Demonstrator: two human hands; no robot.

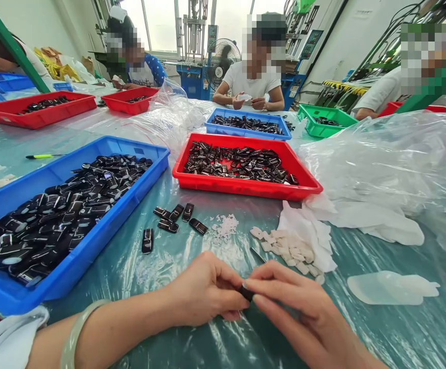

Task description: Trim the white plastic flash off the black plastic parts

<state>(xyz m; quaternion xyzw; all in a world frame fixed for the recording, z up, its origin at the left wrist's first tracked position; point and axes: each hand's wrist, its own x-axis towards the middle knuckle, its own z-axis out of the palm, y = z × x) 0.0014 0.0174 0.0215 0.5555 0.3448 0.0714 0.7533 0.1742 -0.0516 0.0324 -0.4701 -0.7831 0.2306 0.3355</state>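
Observation:
Between my two hands is a small black plastic piece (246,292), mostly hidden by fingers. My left hand (207,292) pinches it from the left, a pale bangle on that wrist. From the other side, the fingertips of my right hand (295,302) close on the same piece. A thin dark pointed tool (258,255) lies just beyond the right fingers, its lower end hidden. Several similar black pieces (168,225) lie loose on the plastic-covered table, near a heap of white scraps (226,226). To the right are small cream-coloured pads (286,248) beside a crumpled white cloth (303,228).
A blue tray (130,215) full of black pieces stands at the left, and a red tray (246,188) of them ahead. Clear plastic sheeting (384,164) bunches at the right, near a flat translucent sheet (391,288). Co-workers sit across the table.

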